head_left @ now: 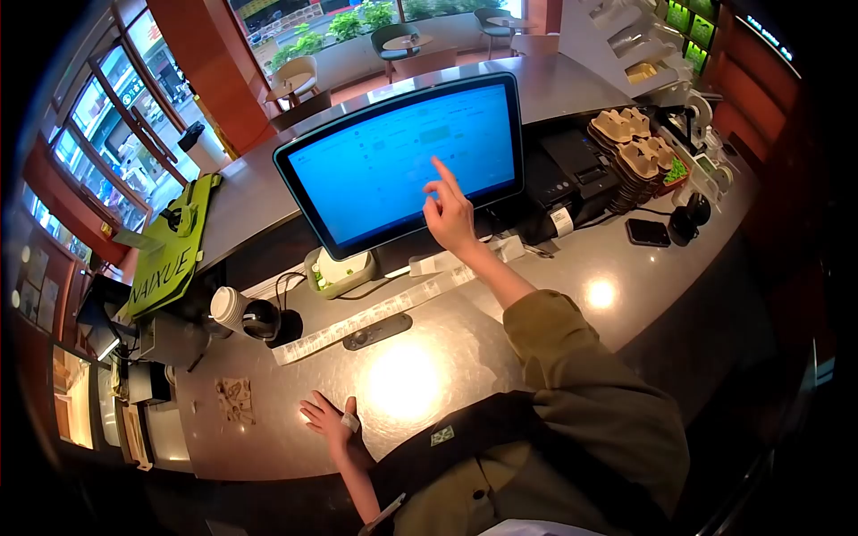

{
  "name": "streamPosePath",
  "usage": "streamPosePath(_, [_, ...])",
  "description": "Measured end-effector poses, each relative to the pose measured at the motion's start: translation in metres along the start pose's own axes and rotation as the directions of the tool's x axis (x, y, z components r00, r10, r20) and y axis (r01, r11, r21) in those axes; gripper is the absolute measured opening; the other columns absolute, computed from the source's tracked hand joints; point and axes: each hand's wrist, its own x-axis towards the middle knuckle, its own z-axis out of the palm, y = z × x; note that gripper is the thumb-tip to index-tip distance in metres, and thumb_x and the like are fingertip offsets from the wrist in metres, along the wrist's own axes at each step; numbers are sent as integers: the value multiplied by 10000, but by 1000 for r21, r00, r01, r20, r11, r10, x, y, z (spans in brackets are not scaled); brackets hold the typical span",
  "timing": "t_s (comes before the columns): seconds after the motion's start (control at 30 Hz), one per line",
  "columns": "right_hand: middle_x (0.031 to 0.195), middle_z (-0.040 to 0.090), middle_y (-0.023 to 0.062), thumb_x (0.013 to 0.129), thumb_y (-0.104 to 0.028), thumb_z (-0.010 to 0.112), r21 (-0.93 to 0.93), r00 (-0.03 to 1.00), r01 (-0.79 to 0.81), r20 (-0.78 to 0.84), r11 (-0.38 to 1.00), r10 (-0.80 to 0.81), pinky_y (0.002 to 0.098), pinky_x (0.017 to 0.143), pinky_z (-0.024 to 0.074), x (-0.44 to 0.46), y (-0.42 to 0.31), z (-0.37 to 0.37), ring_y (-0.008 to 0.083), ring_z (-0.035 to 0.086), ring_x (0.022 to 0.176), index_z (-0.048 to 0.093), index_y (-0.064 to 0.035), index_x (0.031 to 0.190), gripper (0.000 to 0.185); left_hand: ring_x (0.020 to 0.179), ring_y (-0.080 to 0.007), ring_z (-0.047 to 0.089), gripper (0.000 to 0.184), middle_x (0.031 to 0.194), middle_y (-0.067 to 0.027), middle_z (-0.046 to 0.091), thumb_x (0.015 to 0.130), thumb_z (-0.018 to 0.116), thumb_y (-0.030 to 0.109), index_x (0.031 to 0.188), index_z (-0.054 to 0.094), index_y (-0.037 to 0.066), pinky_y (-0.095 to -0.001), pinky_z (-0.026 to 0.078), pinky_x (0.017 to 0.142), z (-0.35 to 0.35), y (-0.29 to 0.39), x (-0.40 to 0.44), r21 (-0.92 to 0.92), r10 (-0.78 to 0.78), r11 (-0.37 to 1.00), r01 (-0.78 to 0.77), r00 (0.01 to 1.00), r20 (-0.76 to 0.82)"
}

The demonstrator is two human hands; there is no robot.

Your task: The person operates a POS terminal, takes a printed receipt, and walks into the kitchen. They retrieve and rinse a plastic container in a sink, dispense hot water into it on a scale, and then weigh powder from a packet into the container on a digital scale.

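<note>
My right hand (450,214) is raised in front of a large touchscreen monitor (349,183), index finger stretched out and the other fingers partly curled. Its fingertip is at or just before the lit blue screen; actual contact cannot be made out. Nothing is in that hand. Down on the metal counter (295,451), my left hand (329,420) rests with fingers spread, holding nothing. A long strip of printed receipt paper (375,314) lies below the monitor, with a dark remote control (378,331) beside it. Left of my left hand is a brown printed paper packet (235,400).
Stacked paper cups (231,306) stand beside a black scanner (262,320). A green NAIXUE bag (170,259) lies at the left. To the right are a black printer (567,165), cardboard cup carriers (639,152) and a phone-like black device (648,232). A small planter box (340,272) sits under the screen.
</note>
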Motion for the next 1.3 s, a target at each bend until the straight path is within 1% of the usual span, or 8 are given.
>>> streamPosePath(0.07, [1217,453,162,699,-8,495,-13,999,46,6,999,-46,252,429,409,1,-1,4,156,538,483,518,-23,765,72,1279,-392,-34,899,1377,-256,-28,716,567,507,1351,86,91,-520,30,1003,0,4,-2,18,9,1000,-9,1000,-15])
streamPosePath(0.17, [1210,455,161,680,-6,499,-20,996,87,38,996,-86,298,446,425,4,-14,12,227,555,513,497,-35,752,78,1280,-390,-43,903,1375,-261,-29,716,565,512,1349,88,79,-523,27,1001,-8,0,2,28,12,1000,-12,1000,-27])
streamPosePath(0.27, [1202,462,163,677,-7,501,-19,988,149,33,989,-148,293,444,424,5,-18,15,228,552,511,499,-35,758,86,1281,-386,-49,907,1374,-265,-31,717,561,519,1349,86,74,-527,22,998,-6,-1,1,20,23,1000,-23,999,-28])
streamPosePath(0.47, [1210,457,172,693,1,487,-37,994,30,-102,999,-33,260,425,401,3,-5,11,159,517,459,518,-26,758,77,1281,-385,-53,912,1373,-265,-33,714,560,527,1350,86,76,-528,16,998,-4,1,-1,6,24,1000,-24,999,-24])
streamPosePath(0.67, [1207,458,175,706,11,479,-11,993,6,-121,1000,-7,235,407,380,10,3,-2,134,485,437,509,-11,762,67,1277,-393,-63,959,1373,-266,-44,686,556,578,1355,73,90,-509,-21,1005,-4,2,0,-27,15,1000,-15,1000,2])
streamPosePath(0.77, [1214,452,171,699,-17,500,20,983,-85,-159,996,88,270,436,412,8,10,-11,199,529,477,508,-30,763,66,1276,-395,-65,967,1372,-267,-50,686,548,589,1354,66,83,-511,-21,1004,0,-1,1,-17,12,1000,-12,1000,2])
streamPosePath(1.07, [1207,458,182,701,5,484,-94,982,11,-187,996,-28,227,407,368,17,21,-15,128,474,427,501,-9,748,52,1278,-388,-69,970,1375,-258,-63,685,541,600,1355,64,87,-514,-22,1002,-6,3,-1,-27,8,1000,-7,1000,26])
streamPosePath(1.3, [1221,445,177,706,-5,487,-25,986,-47,-162,999,43,229,429,385,22,19,-19,133,491,461,495,-8,763,58,1284,-372,-64,919,1382,-242,-54,708,575,515,1358,64,113,-514,12,1003,-3,2,0,1,-24,1000,24,1000,18])
